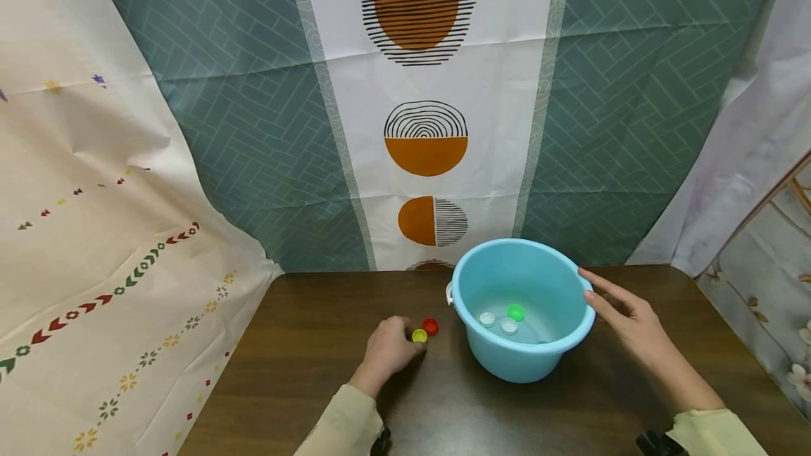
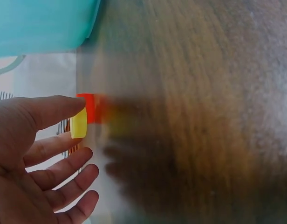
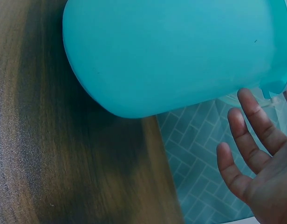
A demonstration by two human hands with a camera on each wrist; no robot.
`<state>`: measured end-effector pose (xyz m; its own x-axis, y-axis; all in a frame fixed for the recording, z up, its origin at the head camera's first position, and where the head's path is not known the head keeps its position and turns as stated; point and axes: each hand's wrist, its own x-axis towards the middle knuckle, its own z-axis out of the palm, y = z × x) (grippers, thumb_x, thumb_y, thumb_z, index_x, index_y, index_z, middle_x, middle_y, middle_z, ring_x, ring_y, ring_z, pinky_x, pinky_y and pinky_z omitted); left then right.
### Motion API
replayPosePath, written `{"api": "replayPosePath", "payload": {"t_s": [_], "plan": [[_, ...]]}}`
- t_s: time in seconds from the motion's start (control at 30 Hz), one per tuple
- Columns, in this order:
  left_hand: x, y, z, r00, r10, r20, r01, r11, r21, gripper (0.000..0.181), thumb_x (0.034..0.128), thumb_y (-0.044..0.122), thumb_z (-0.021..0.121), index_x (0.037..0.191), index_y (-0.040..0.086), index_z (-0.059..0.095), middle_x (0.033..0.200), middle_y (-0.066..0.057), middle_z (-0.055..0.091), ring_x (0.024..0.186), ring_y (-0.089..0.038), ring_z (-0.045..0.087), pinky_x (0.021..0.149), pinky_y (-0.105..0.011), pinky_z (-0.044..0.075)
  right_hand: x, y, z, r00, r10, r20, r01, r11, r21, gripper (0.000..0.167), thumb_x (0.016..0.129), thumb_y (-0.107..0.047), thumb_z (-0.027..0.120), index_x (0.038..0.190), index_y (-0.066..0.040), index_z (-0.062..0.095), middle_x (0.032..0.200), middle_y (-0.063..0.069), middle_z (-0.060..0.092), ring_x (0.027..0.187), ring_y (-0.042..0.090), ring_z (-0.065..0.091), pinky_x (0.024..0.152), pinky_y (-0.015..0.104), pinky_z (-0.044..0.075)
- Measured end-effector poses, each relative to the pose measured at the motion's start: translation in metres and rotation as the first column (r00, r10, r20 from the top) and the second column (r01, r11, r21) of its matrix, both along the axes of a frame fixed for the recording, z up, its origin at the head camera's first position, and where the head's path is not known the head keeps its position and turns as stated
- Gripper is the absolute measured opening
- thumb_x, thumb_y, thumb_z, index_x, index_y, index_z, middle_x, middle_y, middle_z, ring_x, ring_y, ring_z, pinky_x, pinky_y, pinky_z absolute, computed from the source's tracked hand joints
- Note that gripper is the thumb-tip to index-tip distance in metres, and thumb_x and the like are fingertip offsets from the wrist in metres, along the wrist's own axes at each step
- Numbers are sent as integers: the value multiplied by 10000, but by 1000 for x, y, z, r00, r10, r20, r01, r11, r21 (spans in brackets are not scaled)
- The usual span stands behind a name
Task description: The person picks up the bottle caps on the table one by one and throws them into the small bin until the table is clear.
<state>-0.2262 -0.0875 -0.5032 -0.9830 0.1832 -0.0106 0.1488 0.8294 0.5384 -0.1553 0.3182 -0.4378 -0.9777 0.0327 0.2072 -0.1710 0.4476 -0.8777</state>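
Observation:
Between the thumb and index finger of my left hand (image 1: 391, 345) a small yellow bottle cap (image 2: 79, 124) is pinched, its other fingers spread loosely in the left wrist view. Right beside it a red bottle cap (image 1: 430, 326) sits on the table. A light blue bucket (image 1: 519, 361) stands upright to the right, with a green cap (image 1: 516, 312) and two whitish caps (image 1: 509, 326) on its bottom. My right hand (image 1: 633, 322) is at the bucket's right rim, thumb and index fingertips touching it; the remaining fingers (image 3: 255, 121) are extended beside the wall.
Everything stands on a dark brown wooden table (image 1: 304, 343). A patterned cloth (image 1: 443, 83) hangs behind its back edge, and a cream embroidered cloth (image 1: 114, 231) drapes along the left side. The bucket's white handle joint (image 1: 449, 293) faces left.

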Motion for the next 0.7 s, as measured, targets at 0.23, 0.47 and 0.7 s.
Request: {"api": "replayPosePath", "payload": {"t_s": [0.23,0.47,0.7], "plan": [[-2,-2,16,999,46,-11,-45,996,78,257,788,238,799,994,102,724,905,-35,682,724,-161,570,632,-356,495,1,0,2,1000,-6,-7,6,1000,0,475,1013,-327,539,1473,-229,466,1396,17,539,1044,-31,584,770,194,524],[-3,-8,31,988,89,-126,-71,988,137,249,789,243,796,996,131,716,856,28,686,737,-108,599,654,-338,498,0,0,1,1000,-5,0,5,1000,-8,476,1012,-336,538,1471,-232,468,1416,20,523,1049,-44,574,770,193,523],[-6,-15,41,973,136,-188,-88,966,243,289,791,209,812,1046,113,715,887,-18,704,745,-119,629,673,-339,523,0,0,1,1000,1,-8,-1,1000,-7,477,1013,-331,538,1472,-222,467,1388,10,544,1037,-31,586,770,192,525]]}}
